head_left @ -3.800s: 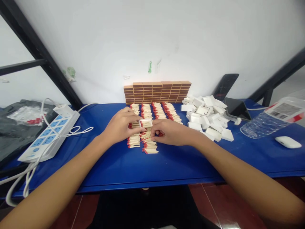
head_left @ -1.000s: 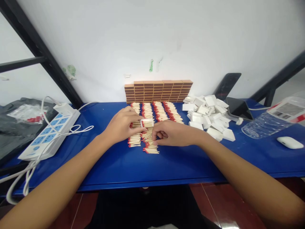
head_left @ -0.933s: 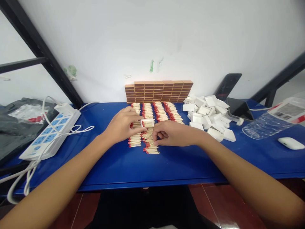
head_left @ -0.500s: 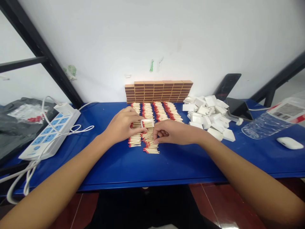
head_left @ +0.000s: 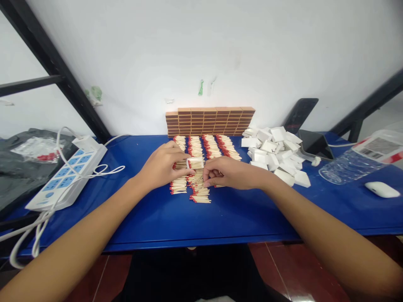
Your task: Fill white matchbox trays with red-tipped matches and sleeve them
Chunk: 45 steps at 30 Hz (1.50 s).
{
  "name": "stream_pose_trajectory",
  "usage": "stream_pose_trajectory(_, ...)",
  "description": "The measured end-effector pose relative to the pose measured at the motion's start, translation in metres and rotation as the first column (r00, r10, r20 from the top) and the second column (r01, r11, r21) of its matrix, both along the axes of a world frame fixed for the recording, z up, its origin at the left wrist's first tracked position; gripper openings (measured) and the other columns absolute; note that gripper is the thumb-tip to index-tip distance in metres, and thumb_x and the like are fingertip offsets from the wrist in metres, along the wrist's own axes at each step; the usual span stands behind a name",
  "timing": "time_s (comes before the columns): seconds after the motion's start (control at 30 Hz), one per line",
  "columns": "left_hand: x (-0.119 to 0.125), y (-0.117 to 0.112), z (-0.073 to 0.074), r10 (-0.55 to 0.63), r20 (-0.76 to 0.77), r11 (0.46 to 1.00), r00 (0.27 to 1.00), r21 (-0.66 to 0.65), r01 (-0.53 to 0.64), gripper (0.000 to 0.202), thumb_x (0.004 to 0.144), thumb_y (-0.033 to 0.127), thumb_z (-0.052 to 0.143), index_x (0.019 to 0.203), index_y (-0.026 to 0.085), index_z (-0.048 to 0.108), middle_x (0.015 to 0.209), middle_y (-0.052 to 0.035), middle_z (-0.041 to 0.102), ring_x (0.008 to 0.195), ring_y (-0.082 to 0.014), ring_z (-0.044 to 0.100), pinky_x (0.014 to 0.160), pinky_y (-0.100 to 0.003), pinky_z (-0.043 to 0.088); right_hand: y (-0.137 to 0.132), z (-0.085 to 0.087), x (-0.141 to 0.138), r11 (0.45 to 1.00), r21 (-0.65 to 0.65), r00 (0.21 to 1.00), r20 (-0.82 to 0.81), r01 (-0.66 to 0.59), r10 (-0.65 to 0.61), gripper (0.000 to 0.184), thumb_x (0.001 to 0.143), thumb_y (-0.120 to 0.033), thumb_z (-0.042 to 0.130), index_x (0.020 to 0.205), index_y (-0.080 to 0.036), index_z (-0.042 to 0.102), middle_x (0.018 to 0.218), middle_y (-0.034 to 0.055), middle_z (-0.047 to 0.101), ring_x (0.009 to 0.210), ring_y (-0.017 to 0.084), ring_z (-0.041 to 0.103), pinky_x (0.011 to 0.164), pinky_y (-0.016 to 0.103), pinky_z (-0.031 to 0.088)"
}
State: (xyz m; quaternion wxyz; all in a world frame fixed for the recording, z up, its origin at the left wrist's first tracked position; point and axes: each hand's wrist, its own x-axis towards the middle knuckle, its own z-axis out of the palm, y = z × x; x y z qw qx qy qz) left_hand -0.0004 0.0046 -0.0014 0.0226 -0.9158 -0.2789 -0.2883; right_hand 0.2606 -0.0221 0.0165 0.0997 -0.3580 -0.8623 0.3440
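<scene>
While left hand (head_left: 162, 164) grips tray (head_left: 195, 160), filling seems underway.
Right hand (head_left: 231, 173) curled at near matches (head_left: 200, 197), hold unclear; next calls for alignment.

The table (head_left: 195, 226) is smooth and glossy, perhaps painted metal, the matches (head_left: 195, 181) bare matt wood, the white trays (head_left: 260, 156) matt card, the power strip (head_left: 55, 184) smooth plastic, and the bottle (head_left: 348, 165) clear, shiny, rippled plastic.

Left hand (head_left: 163, 165) is pinching a part-filled white matchbox tray (head_left: 194, 159) over rows of red-headed matches (head_left: 200, 198), right hand (head_left: 232, 172) is curling beside it, stacked matchboxes (head_left: 210, 122) are standing by the wall (head_left: 141, 63).
</scene>
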Motion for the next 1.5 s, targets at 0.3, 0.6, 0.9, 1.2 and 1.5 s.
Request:
stream_pose_trajectory(0.3,0.000,0.001,-0.001,-0.005,-0.004,1.000,1.000,-0.007,0.005,0.042,0.087,0.054,0.077,0.109,0.018,0.077,0.087,-0.0078,0.074,0.091,-0.0247,0.061,0.082,-0.039,0.052,0.003,-0.006,0.005,0.998,0.051,0.999,0.023,0.024,-0.025,0.015,0.095,-0.035,0.067,0.091,-0.020,0.070,0.081,0.0005,0.063,0.067,0.013,0.050,0.058,0.026,0.037)
stream_pose_trajectory(0.6,0.000,0.000,0.000,0.010,-0.013,1.000,1.000,-0.017,-0.010,0.039,0.088,0.050,0.077,0.110,0.017,0.077,0.088,-0.0081,0.075,0.094,-0.0255,0.061,0.084,-0.040,0.053,0.001,-0.005,0.003,0.998,0.064,1.000,-0.020,-0.005,0.006,0.016,0.094,-0.035,0.067,0.091,-0.019,0.068,0.081,0.0010,0.066,0.067,0.013,0.054,0.059,0.026,0.040)
stream_pose_trajectory(0.9,0.000,0.001,0.000,0.007,-0.010,1.000,1.000,-0.004,-0.007,0.036,0.087,0.049,0.078,0.107,0.019,0.078,0.087,-0.0068,0.074,0.089,-0.0241,0.060,0.082,-0.038,0.052,-0.003,0.000,-0.001,0.994,0.094,0.995,-0.093,0.049,-0.040,0.011,0.089,-0.029,0.069,0.085,-0.019,0.071,0.068,-0.0015,0.067,0.057,0.011,0.053,0.056,0.025,0.037)
stream_pose_trajectory(1.2,-0.002,0.002,-0.003,0.007,0.002,1.000,1.000,-0.012,-0.007,0.039,0.088,0.050,0.078,0.112,0.018,0.078,0.090,-0.0079,0.076,0.093,-0.0249,0.061,0.082,-0.038,0.054,-0.003,0.001,-0.002,0.987,0.160,0.996,-0.090,0.027,-0.012,0.007,0.088,-0.023,0.069,0.083,-0.019,0.071,0.075,-0.0015,0.070,0.061,0.010,0.052,0.059,0.025,0.038)
stream_pose_trajectory(1.5,0.000,0.002,0.000,0.006,0.000,1.000,1.000,0.003,-0.006,0.039,0.087,0.049,0.078,0.109,0.017,0.078,0.088,-0.0073,0.075,0.092,-0.0244,0.061,0.082,-0.038,0.053,-0.004,-0.007,-0.006,0.993,0.118,0.997,-0.078,0.011,-0.002,0.007,0.088,-0.023,0.069,0.085,-0.019,0.074,0.079,-0.0007,0.073,0.065,0.011,0.058,0.064,0.025,0.043)
